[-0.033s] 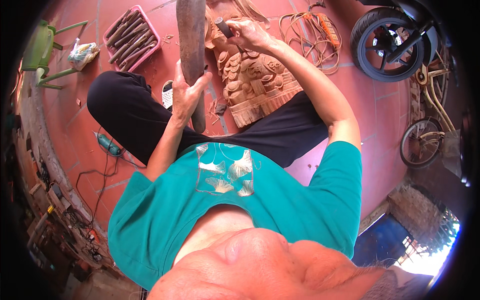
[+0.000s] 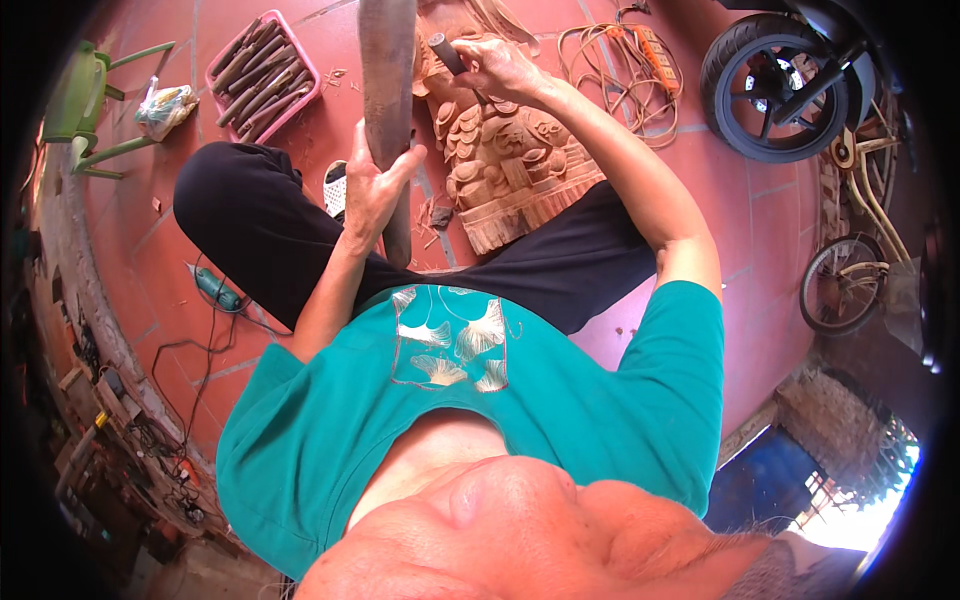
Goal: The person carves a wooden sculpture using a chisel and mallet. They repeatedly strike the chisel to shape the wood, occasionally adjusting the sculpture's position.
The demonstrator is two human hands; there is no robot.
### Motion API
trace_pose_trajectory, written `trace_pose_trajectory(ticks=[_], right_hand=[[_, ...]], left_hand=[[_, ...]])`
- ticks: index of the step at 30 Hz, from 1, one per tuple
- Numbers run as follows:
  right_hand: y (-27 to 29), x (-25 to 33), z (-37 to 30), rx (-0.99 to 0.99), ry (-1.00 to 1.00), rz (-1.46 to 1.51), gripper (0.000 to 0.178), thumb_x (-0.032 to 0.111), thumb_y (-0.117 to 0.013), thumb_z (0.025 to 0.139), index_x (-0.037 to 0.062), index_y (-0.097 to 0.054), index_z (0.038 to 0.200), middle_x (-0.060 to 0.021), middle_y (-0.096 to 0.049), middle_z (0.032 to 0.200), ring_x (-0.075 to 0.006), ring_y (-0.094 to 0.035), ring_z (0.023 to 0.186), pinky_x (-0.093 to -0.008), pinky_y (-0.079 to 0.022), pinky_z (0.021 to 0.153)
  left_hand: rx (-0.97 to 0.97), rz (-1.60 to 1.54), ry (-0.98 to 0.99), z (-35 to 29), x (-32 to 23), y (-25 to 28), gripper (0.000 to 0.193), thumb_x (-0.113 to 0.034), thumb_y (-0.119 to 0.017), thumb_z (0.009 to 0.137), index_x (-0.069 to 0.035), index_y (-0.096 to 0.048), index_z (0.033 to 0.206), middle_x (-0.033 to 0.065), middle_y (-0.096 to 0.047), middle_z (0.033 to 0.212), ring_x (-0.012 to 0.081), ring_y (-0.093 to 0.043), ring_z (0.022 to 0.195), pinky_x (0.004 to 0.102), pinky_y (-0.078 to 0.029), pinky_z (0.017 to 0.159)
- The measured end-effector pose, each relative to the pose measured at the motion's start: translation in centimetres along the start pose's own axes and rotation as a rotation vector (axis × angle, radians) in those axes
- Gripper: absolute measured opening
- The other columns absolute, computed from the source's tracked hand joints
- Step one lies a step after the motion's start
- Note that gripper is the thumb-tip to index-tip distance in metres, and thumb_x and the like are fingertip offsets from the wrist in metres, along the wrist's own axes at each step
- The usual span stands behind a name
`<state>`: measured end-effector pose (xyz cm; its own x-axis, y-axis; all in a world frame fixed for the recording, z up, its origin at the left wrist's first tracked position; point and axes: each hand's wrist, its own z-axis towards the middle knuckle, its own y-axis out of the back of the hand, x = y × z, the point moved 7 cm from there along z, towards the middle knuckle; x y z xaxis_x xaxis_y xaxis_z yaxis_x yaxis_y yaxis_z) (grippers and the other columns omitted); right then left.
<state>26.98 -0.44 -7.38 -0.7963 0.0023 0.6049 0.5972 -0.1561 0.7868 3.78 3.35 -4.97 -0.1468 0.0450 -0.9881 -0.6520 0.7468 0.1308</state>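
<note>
Near twelve o'clock, long brown club [image 2: 386, 90] is being clasped by left hand [image 2: 376, 190], dark cylindrical tool [image 2: 447, 54], ideally steadily, by right hand [image 2: 502, 72].

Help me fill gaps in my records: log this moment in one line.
left hand: grips wooden club | right hand: holds dark tool over carved wood panel | nearby: pink basket
</note>
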Motion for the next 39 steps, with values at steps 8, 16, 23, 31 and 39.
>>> trace_pose_trajectory(ticks=[8,16,23,31,39], right_hand=[[0.5,-0.5,0.8,-0.035,-0.023,-0.017,0.032,0.026,-0.077,0.084,0.0063,-0.063,0.106,-0.0172,-0.068,0.09,-0.037,-0.068,0.089,-0.0458,-0.052,0.079],[-0.6,2.0,0.6,0.03,0.049,0.002,0.02,0.019,-0.07,0.083,0.0087,-0.065,0.098,-0.0123,-0.07,0.077,-0.0294,-0.07,0.075,-0.0422,-0.051,0.07],[0.2,1.8,0.6,0.001,-0.011,-0.04,0.026,0.025,-0.074,0.087,0.006,-0.062,0.1,-0.0136,-0.07,0.081,-0.0322,-0.07,0.078,-0.0429,-0.052,0.07],[1.0,1.3,0.8,-0.117,-0.08,-0.14,0.037,0.032,-0.078,0.087,0.0053,-0.061,0.106,-0.014,-0.07,0.087,-0.0335,-0.071,0.085,-0.044,-0.054,0.072],[-1.1,0.4,1.1,-0.096,-0.009,-0.065,0.032,0.026,-0.077,0.088,0.006,-0.06,0.106,-0.0148,-0.068,0.086,-0.0354,-0.067,0.083,-0.0446,-0.05,0.071]], left_hand=[[0.073,-0.058,0.056,0.4,1.1,0.6,0.043,-0.017,-0.076,0.089,0.0,-0.055,0.122,0.0066,-0.067,0.102,0.0127,-0.062,0.09,0.0299,-0.052,0.081],[0.101,0.02,0.099,0.5,-0.5,1.5,0.04,-0.02,-0.076,0.089,-0.001,-0.056,0.118,0.0057,-0.066,0.093,0.0122,-0.062,0.079,0.0284,-0.052,0.069],[0.093,-0.012,0.119,-0.1,0.3,1.7,0.042,-0.023,-0.076,0.089,0.0,-0.057,0.119,0.0056,-0.064,0.093,0.0117,-0.061,0.078,0.0274,-0.051,0.069],[0.036,-0.077,0.118,-0.1,0.9,1.8,0.042,-0.024,-0.076,0.09,0.0,-0.058,0.12,0.0066,-0.066,0.098,0.0132,-0.062,0.087,0.029,-0.052,0.08],[-0.012,-0.083,0.007,-0.3,-0.3,1.8,0.045,-0.023,-0.076,0.09,0.0,-0.057,0.124,0.0074,-0.067,0.098,0.0137,-0.063,0.087,0.0298,-0.052,0.08]])
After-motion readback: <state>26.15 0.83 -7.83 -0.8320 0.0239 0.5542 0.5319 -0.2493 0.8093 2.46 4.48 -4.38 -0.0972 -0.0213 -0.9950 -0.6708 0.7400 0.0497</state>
